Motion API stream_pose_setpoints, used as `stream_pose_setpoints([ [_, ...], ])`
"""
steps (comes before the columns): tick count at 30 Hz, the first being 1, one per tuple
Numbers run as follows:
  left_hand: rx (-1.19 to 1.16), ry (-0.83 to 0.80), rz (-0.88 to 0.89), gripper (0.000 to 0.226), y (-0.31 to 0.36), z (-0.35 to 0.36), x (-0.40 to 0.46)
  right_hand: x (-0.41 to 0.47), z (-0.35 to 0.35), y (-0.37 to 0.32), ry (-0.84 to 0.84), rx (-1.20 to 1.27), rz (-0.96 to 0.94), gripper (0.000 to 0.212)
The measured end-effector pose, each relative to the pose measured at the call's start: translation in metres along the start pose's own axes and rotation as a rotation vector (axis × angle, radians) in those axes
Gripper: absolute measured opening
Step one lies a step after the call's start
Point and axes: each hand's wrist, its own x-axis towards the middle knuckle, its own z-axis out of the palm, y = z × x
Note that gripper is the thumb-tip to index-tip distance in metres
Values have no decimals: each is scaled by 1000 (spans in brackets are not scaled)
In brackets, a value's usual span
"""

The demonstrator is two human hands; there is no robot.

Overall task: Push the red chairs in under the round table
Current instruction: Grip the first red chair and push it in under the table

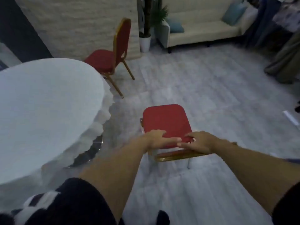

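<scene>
A red chair with a gold frame (165, 118) stands just in front of me, seen from above and behind, its seat pointing away from me and apart from the table. My left hand (158, 139) and my right hand (197, 142) both grip the top of its backrest, fingers curled over the red padding. The round table (48, 111) with a white scalloped cloth fills the left side. A second red chair (112, 52) stands at the table's far edge, its seat partly behind the tabletop and its back toward the right.
A cream sofa (203, 30) with blue cushions lines the far wall. A potted plant (145, 38) in a white pot stands beside it. Dark fabric and curtains (285, 51) hang at the right. Pale floor (211, 88) stretches between the chairs and the sofa.
</scene>
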Motion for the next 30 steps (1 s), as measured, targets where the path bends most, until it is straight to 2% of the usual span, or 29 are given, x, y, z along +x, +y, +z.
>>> stream_pose_setpoints([
  [2, 10, -150, 62, 109, 12, 30, 4, -2, -1, 8, 25, -20, -67, 128],
  [3, 25, -156, 67, 101, 14, 51, 2, -2, 1, 17, 37, -13, -87, 126],
  [5, 69, -78, 58, 79, 12, 77, -1, -5, -2, 28, 13, -32, -103, 120],
  [7, 147, 11, 35, 44, 10, 86, 5, -14, -4, 45, -27, -84, -93, 109],
  [8, 192, 13, 26, 29, 10, 84, 8, -19, -4, 52, -46, -124, -66, 105],
  [10, 300, -12, 22, 15, 13, 81, 11, -24, 0, 61, -36, -151, -55, 97],
  [14, 299, -90, 12, 7, 12, 81, 18, -20, 9, 74, 29, -168, -89, 76],
  [18, 274, -78, 75, 4, -1, 82, 22, -16, 12, 86, 38, -221, -91, 46],
  [22, 275, -33, 82, 10, -2, 85, 16, -9, 18, 95, 46, -242, -142, 38],
  [25, 267, -35, 36, 31, -3, 87, 17, -1, 17, 104, 13, -270, -198, 40],
  [30, 303, 28, -96, 20, 11, 85, 15, 16, 1, 110, -41, -388, -360, 32],
])
